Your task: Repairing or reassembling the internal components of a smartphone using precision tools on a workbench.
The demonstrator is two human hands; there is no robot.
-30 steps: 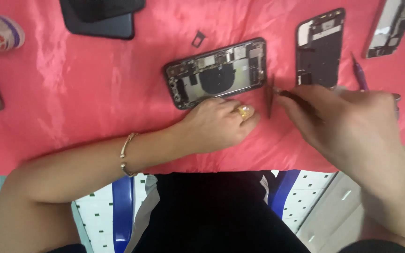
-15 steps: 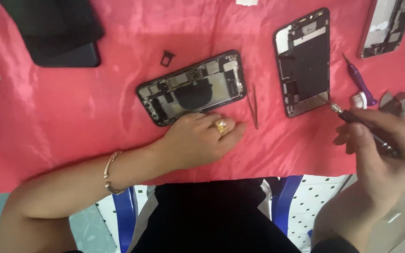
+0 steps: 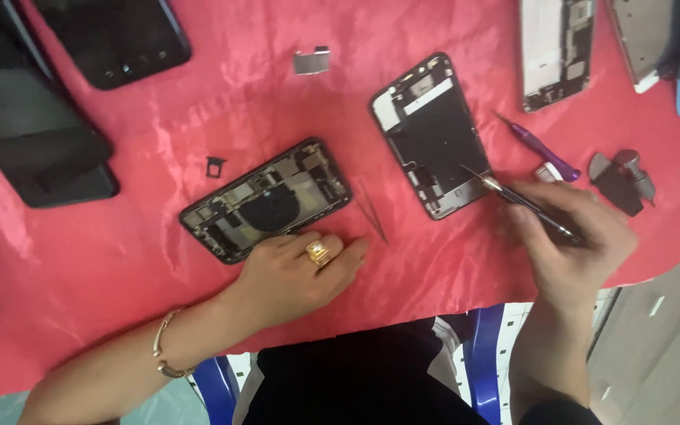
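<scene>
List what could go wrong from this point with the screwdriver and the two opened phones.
The screwdriver in the right hand has its tip over the second open phone; a slip might scratch exposed parts. The left hand rests at the edge of the open phone, which could shift. The tweezers and small black tray lie loose and might get knocked away.

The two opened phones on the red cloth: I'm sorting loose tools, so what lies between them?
In the head view, slim metal tweezers lie on the red cloth between the left opened phone and the right one, touching neither.
</scene>
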